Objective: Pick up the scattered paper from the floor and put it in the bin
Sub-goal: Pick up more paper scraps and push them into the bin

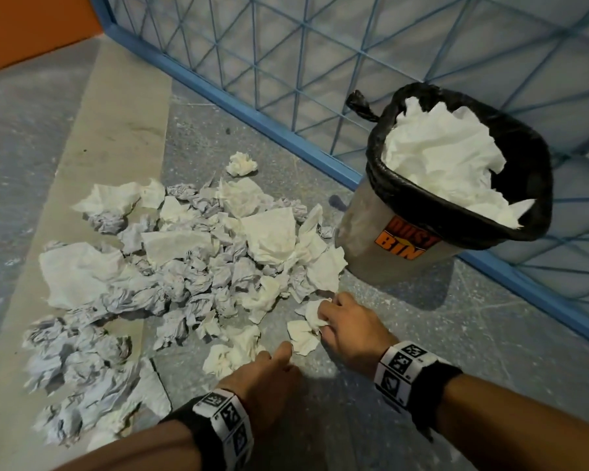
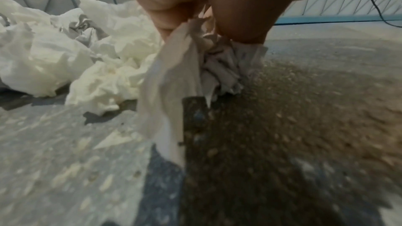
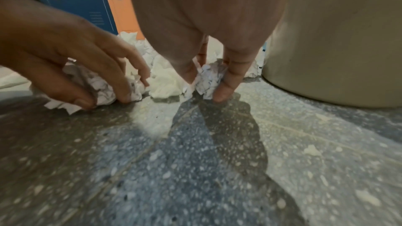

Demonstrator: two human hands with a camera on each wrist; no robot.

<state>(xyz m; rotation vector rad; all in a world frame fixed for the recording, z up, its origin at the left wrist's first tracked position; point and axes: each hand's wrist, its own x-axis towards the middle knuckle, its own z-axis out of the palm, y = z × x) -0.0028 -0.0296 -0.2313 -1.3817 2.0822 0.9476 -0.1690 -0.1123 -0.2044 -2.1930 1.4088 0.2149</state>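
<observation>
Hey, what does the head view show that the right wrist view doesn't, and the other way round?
Only the head view shows the bin's black liner, the white paper filling it, and the whole paper pile beside the blue fence. Only the right wrist view shows blue and orange lockers behind the pile. Both show the left hand gripping crumpled paper, the right hand pinching another piece, and the speckled floor.

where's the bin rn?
Head view, right side: the bin stands on the floor against the blue mesh fence, just beyond the right hand, beside the paper pile.
</observation>
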